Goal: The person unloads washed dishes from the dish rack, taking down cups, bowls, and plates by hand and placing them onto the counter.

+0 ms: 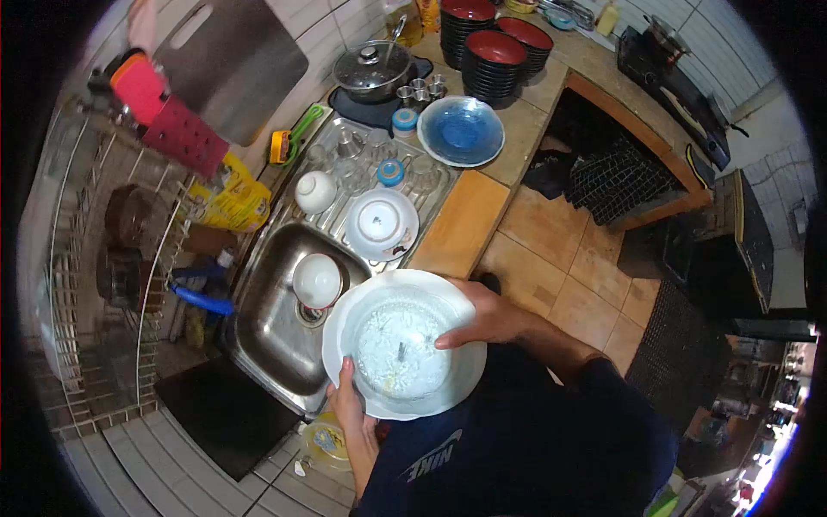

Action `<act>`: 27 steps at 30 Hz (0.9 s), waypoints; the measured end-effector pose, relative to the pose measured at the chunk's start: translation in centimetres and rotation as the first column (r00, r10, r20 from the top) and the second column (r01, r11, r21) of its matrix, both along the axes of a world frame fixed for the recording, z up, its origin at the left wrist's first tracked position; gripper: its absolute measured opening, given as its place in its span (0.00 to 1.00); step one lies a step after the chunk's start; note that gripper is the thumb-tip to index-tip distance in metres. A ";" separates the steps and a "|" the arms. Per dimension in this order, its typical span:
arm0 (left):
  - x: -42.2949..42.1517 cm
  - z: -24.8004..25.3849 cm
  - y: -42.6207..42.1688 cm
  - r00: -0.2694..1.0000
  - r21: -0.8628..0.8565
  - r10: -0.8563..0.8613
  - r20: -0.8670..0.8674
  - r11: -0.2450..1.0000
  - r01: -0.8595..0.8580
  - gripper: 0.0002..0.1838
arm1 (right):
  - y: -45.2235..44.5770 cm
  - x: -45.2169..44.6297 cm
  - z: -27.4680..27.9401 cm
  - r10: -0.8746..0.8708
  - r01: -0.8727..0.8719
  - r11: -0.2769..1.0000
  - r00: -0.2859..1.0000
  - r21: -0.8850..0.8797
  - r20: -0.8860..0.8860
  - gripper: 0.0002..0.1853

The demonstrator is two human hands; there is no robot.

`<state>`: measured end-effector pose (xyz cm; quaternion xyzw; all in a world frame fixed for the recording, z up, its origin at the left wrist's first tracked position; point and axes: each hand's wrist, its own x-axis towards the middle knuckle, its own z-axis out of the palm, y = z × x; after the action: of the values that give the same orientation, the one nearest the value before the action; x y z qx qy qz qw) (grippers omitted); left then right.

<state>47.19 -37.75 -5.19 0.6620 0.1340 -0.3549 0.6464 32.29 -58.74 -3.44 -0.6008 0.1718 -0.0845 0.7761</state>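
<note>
Both of my hands hold a large pale plate (469, 370) with a wavy rim, tilted over the sink's near edge. Its middle looks wet or textured and catches the light. My left hand (349, 407) grips the lower left rim, thumb on top. At the upper right rim is my right hand (487, 314), its thumb lying across the inside and its other fingers hidden underneath. Beside the plate, a small white bowl (316, 280) sits in the steel sink (267, 353) near the drain. An upturned white bowl (379, 221) rests on the drainboard (444, 194).
Glasses and another white bowl (315, 191) crowd the drainboard. Behind stand a blue dish (461, 131), a lidded pan (372, 69) and stacked black-and-red bowls (495, 50). A wire rack (159, 284) is left; a yellow container (326, 439) is below the sink.
</note>
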 end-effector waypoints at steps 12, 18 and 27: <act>-11.3 -1.7 -18.2 0.972 -0.149 -0.208 -0.110 0.970 0.191 0.26 | -14.7 -15.6 -1.3 -0.222 0.217 0.973 0.974 0.082 0.052 0.42; -17.6 -3.9 -28.8 0.932 -0.261 -0.315 -0.178 0.929 0.264 0.25 | -21.3 -23.9 0.7 -0.361 0.371 0.925 0.926 0.080 -0.112 0.43; -22.9 -3.7 -45.6 0.880 -0.158 -0.439 -0.180 0.896 0.414 0.25 | -31.1 -30.9 0.2 -0.718 0.722 0.692 0.681 -0.032 -0.143 0.44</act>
<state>24.26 -83.40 -8.90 0.5957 0.0320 -0.5638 0.5712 1.37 -89.79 -3.26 -0.4789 0.4506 -0.3363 0.6742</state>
